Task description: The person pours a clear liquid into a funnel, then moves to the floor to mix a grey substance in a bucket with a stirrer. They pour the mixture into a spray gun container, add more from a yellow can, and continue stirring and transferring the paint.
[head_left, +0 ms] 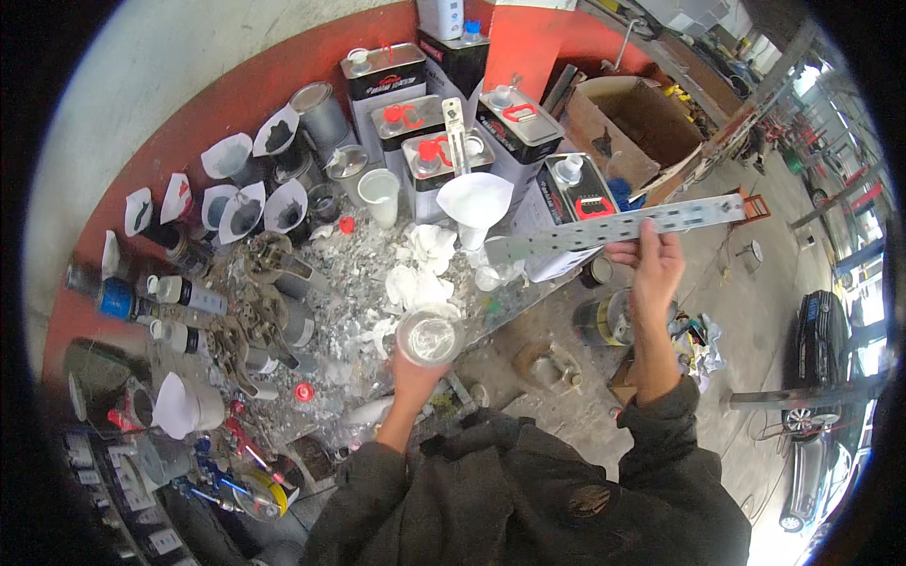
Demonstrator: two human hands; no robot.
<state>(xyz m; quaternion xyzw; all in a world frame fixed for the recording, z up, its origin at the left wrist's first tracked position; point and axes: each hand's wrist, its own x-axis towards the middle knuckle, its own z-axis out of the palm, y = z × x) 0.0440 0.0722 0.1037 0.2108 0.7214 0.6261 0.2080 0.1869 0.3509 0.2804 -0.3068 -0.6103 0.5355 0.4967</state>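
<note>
My left hand (413, 380) is wrapped round a clear plastic cup (430, 336), seen from above, over the near edge of a paint-spattered bench (344, 292). Whether any liquid is in the cup, I cannot tell. Out to the right, my right hand (654, 269) grips a long flat metal strip (703, 213) with rows of holes, like a paint mixing ruler, between thumb and fingers. The strip's left end reaches over the bench beside a white paper strainer cone (475, 200). Crumpled white paper (417, 286) lies just beyond the cup.
Metal cans (519, 127) with red and white caps stand along the back. Several pots with paper strainers (242, 215) line the left side. Spray guns (247, 443) are at the lower left. A cardboard box (634, 123) stands at the back right; a black car (819, 330) is farther right.
</note>
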